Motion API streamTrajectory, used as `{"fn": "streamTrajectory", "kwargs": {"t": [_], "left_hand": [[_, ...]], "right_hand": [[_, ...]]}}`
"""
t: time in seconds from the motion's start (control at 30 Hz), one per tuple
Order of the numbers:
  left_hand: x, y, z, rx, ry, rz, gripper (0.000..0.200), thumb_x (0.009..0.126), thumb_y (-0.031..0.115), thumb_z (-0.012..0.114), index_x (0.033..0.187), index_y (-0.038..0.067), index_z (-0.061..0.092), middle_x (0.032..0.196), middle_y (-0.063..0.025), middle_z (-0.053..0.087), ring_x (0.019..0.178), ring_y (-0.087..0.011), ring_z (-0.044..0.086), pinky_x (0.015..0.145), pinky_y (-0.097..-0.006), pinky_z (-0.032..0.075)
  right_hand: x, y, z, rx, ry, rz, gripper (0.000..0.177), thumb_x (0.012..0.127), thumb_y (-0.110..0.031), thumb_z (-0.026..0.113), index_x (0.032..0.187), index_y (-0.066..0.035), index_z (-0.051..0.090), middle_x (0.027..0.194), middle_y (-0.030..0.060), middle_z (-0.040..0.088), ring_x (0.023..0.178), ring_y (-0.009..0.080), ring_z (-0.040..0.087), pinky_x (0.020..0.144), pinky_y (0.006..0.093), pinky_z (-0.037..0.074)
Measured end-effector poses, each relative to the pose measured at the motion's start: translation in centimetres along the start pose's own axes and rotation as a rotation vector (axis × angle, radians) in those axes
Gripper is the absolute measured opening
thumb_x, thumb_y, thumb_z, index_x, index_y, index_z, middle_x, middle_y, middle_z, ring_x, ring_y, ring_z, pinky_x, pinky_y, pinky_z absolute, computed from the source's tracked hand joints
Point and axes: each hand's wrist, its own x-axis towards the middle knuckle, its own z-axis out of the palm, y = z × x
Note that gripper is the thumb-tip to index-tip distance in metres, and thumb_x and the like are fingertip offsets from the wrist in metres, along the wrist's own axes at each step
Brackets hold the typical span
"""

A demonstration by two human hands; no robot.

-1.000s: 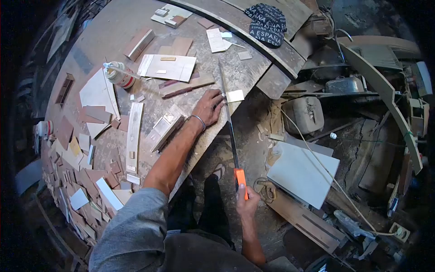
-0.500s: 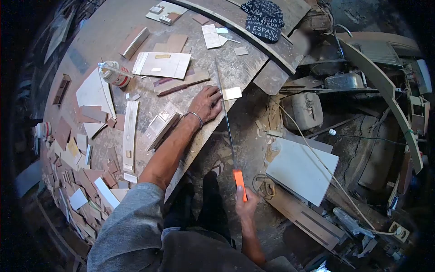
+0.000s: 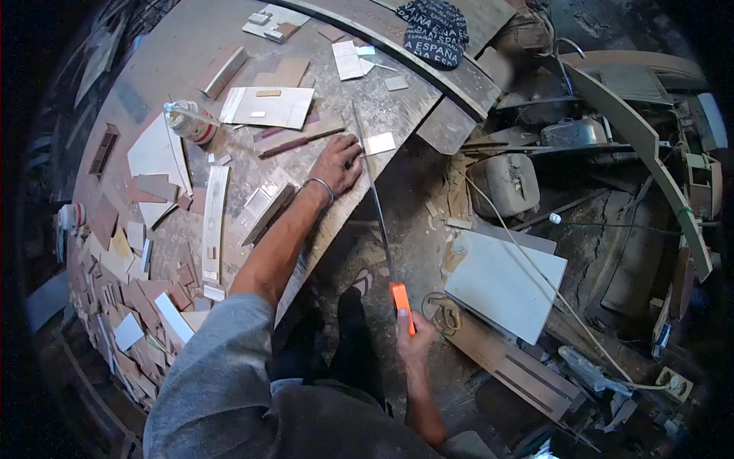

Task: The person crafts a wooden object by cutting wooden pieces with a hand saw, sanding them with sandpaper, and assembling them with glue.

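My right hand (image 3: 415,336) is wrapped around the orange handle (image 3: 400,298) of a handsaw. Seen nearly edge-on, the saw's long thin blade (image 3: 376,200) runs forward past the bench edge and over the bench top. My left hand (image 3: 338,164) rests on the bench close to the left side of the blade, fingers curled down. A small pale piece of wood (image 3: 380,143) shows just right of the blade, at the bench edge. It seems to reach under the blade to my left fingers, which hide the rest.
On the wooden bench (image 3: 306,252) lie many offcuts, a pale board (image 3: 267,107) and a white bottle (image 3: 191,122). A dark cloth (image 3: 433,34) with white lettering sits at the far edge. Right of the bench are a white panel (image 3: 506,284), a dusty canister (image 3: 506,185) and a cable.
The view has shifted slightly. The saw has drawn back a little toward me past my left hand, which still presses down at the bench edge.
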Motion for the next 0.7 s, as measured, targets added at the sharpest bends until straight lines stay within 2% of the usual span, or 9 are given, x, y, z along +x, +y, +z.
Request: {"fn": "streamTrajectory", "kwargs": {"t": [0.13, 0.23, 0.27, 0.37, 0.4, 0.5, 0.53, 0.63, 0.7], "left_hand": [[0.0, 0.3, 0.5, 0.041, 0.081, 0.064, 0.016, 0.080, 0.004, 0.070, 0.095, 0.000, 0.064, 0.102, -0.0201, 0.062, 0.098, -0.0403, 0.059, 0.086, -0.0465, 0.051], [0.0, 1.3, 0.1, 0.178, -0.070, -0.089, 0.019, 0.082, 0.011, 0.070, 0.099, 0.002, 0.064, 0.107, -0.0217, 0.060, 0.104, -0.0396, 0.056, 0.094, -0.0465, 0.048], [0.3, 1.3, -0.2, 0.179, -0.137, -0.115, 0.023, 0.084, 0.015, 0.071, 0.103, 0.004, 0.064, 0.104, -0.0220, 0.060, 0.102, -0.0388, 0.056, 0.092, -0.0471, 0.048], [3.5, 1.0, -1.8, 0.264, -0.246, -0.210, 0.027, 0.090, 0.020, 0.066, 0.111, 0.004, 0.061, 0.110, -0.0217, 0.061, 0.110, -0.0381, 0.056, 0.095, -0.0473, 0.048], [4.5, -0.4, -1.2, 0.400, -0.152, 0.074, 0.028, 0.094, 0.021, 0.059, 0.121, 0.009, 0.059, 0.122, -0.0158, 0.062, 0.120, -0.0346, 0.055, 0.098, -0.0454, 0.049], [7.3, -2.4, -0.7, 0.546, -0.381, 0.618, 0.031, 0.095, 0.020, 0.057, 0.126, 0.017, 0.060, 0.132, -0.0070, 0.060, 0.127, -0.0300, 0.053, 0.099, -0.0423, 0.050], [8.2, -1.7, -0.7, 0.428, -0.577, 0.462, 0.029, 0.094, 0.019, 0.058, 0.122, 0.021, 0.064, 0.132, -0.0017, 0.059, 0.127, -0.0261, 0.053, 0.098, -0.0408, 0.051], [9.7, -1.6, -1.1, 0.470, -0.793, 0.273, 0.035, 0.097, 0.025, 0.054, 0.131, 0.019, 0.062, 0.140, -0.0050, 0.058, 0.133, -0.0261, 0.050, 0.104, -0.0427, 0.048], [9.1, -2.2, -0.4, 0.455, -0.711, 0.188, 0.033, 0.090, 0.027, 0.065, 0.121, 0.013, 0.064, 0.126, -0.0092, 0.061, 0.121, -0.0299, 0.055, 0.097, -0.0434, 0.050]], "right_hand": [[-3.0, -1.7, -2.7, 0.132, 0.053, -0.029, 0.043, 0.103, -0.028, 0.061, 0.071, -0.001, 0.059, 0.062, 0.0004, 0.055, 0.058, 0.0093, 0.049, 0.055, 0.0287, 0.039], [-4.3, -2.3, -5.0, 0.241, 0.105, -0.030, 0.044, 0.104, -0.028, 0.060, 0.069, -0.001, 0.058, 0.063, 0.0006, 0.055, 0.059, 0.0089, 0.050, 0.055, 0.0279, 0.039], [-4.6, -2.2, -5.5, 0.276, 0.123, -0.028, 0.044, 0.104, -0.027, 0.059, 0.069, -0.001, 0.058, 0.063, 0.0007, 0.055, 0.059, 0.0088, 0.051, 0.055, 0.0278, 0.038], [-4.9, -1.1, -6.9, 0.254, 0.159, -0.001, 0.043, 0.104, -0.026, 0.059, 0.069, -0.002, 0.057, 0.063, 0.0003, 0.054, 0.058, 0.0087, 0.049, 0.054, 0.0283, 0.037], [-4.7, -0.5, -7.2, 0.273, 0.147, -0.045, 0.043, 0.104, -0.026, 0.059, 0.068, -0.003, 0.055, 0.063, -0.0007, 0.053, 0.058, 0.0082, 0.047, 0.054, 0.0285, 0.036], [-4.9, 0.5, -7.7, 0.222, 0.172, 0.013, 0.043, 0.104, -0.026, 0.060, 0.068, -0.003, 0.055, 0.063, -0.0010, 0.053, 0.058, 0.0080, 0.047, 0.054, 0.0286, 0.035], [-4.9, 0.6, -7.8, 0.199, 0.165, 0.011, 0.044, 0.105, -0.024, 0.058, 0.066, -0.003, 0.053, 0.062, 0.0003, 0.054, 0.057, 0.0090, 0.049, 0.053, 0.0283, 0.037], [-5.3, 0.8, -7.7, 0.176, 0.156, 0.016, 0.046, 0.105, -0.020, 0.055, 0.063, -0.003, 0.050, 0.060, 0.0027, 0.055, 0.054, 0.0108, 0.052, 0.053, 0.0277, 0.040], [-5.1, 0.5, -7.0, 0.212, 0.147, 0.021, 0.046, 0.105, -0.022, 0.056, 0.064, -0.004, 0.050, 0.060, 0.0022, 0.055, 0.054, 0.0102, 0.051, 0.053, 0.0277, 0.039]]}}
